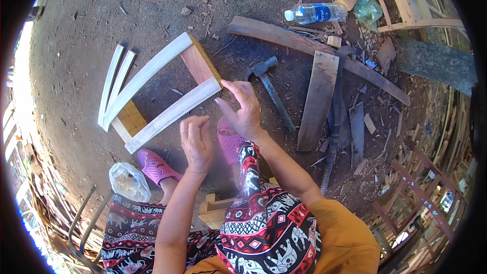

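Observation:
A wooden frame lies on the dirt ground in front of me, made of two long pale slats joined by a crosspiece at each end. My right hand is at its near right corner, thumb and forefinger apart, the fingertip at or very close to the wood. Just below the near slat, my left hand is raised with its fingers curled together; whatever they may hold is too small to make out. A hammer with a worn bluish handle lies on the ground right of my right hand.
Two thin slats lie left of the frame. Farther right are a long plank, a short board, a metal bar and a water bottle. A plastic bag sits beside my pink shoe.

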The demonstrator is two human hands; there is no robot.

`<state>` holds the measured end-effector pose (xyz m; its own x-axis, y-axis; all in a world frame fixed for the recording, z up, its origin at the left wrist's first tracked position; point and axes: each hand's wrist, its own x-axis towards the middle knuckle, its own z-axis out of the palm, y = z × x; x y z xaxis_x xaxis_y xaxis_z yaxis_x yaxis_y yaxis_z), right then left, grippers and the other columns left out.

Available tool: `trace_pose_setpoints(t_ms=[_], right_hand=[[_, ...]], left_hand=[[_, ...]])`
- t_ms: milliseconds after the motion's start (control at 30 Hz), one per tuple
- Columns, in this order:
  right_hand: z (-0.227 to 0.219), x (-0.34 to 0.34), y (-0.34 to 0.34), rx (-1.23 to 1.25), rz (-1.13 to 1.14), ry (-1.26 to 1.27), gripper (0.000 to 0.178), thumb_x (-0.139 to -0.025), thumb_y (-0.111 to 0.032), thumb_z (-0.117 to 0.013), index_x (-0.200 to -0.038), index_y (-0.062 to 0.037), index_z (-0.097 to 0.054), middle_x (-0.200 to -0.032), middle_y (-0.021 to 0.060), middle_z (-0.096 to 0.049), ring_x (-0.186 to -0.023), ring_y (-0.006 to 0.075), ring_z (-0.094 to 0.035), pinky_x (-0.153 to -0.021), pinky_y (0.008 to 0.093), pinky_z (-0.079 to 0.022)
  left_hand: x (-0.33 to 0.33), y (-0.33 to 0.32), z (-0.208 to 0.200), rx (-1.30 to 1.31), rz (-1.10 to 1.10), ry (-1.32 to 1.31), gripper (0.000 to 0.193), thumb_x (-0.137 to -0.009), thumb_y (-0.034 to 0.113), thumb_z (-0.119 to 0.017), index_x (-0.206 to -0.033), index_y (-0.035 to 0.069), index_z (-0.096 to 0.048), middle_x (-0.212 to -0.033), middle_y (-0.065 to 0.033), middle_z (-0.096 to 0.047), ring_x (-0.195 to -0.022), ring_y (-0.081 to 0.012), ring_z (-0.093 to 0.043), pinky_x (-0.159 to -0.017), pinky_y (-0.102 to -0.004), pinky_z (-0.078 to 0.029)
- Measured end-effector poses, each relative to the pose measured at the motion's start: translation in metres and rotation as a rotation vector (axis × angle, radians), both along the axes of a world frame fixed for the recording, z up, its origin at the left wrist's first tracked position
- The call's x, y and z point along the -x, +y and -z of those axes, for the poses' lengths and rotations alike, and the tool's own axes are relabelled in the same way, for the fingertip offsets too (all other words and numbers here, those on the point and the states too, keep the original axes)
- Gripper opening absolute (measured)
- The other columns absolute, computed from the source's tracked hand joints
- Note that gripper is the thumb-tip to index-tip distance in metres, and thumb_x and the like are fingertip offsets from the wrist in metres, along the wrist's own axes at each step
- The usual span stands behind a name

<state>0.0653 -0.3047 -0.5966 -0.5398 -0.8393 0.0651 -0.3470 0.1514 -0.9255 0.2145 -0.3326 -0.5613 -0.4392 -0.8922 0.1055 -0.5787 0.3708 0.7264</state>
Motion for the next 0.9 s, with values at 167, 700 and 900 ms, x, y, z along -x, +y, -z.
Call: trace_pose_setpoints(t_ms=[167,700,900], right_hand=[[0.0,-0.009,0.0,0.031,-0.011,0.014,0.048,-0.08,-0.012,-0.074,-0.125,-0.0074,-0.06,-0.103,0.0128,-0.055,-0.096,0.0285,-0.055,-0.085,0.0378,-0.046],[0.032,0.032,-0.021,0.248,-0.19,0.051,0.03,-0.07,-0.005,-0.081,-0.098,-0.005,-0.069,-0.084,0.0087,-0.066,-0.075,0.023,-0.064,-0.066,0.0323,-0.054],[0.029,0.035,-0.023,0.267,-0.23,0.077,0.031,-0.069,-0.005,-0.081,-0.097,-0.0047,-0.069,-0.083,0.0076,-0.066,-0.076,0.0225,-0.064,-0.067,0.0321,-0.054]], left_hand=[[0.013,-0.039,-0.014,0.164,0.091,-0.092,0.015,-0.083,0.0,-0.067,-0.095,0.005,-0.061,-0.107,-0.0119,-0.061,-0.101,-0.0302,-0.056,-0.091,-0.0411,-0.042],[0.006,-0.056,0.006,0.211,0.205,-0.075,0.016,-0.08,0.001,-0.07,-0.092,0.009,-0.063,-0.108,-0.0033,-0.064,-0.102,-0.0245,-0.059,-0.09,-0.0379,-0.042],[0.009,-0.064,0.001,0.239,0.264,-0.077,0.018,-0.08,0.001,-0.07,-0.095,0.008,-0.062,-0.105,-0.0053,-0.063,-0.104,-0.0272,-0.057,-0.091,-0.0403,-0.042]])
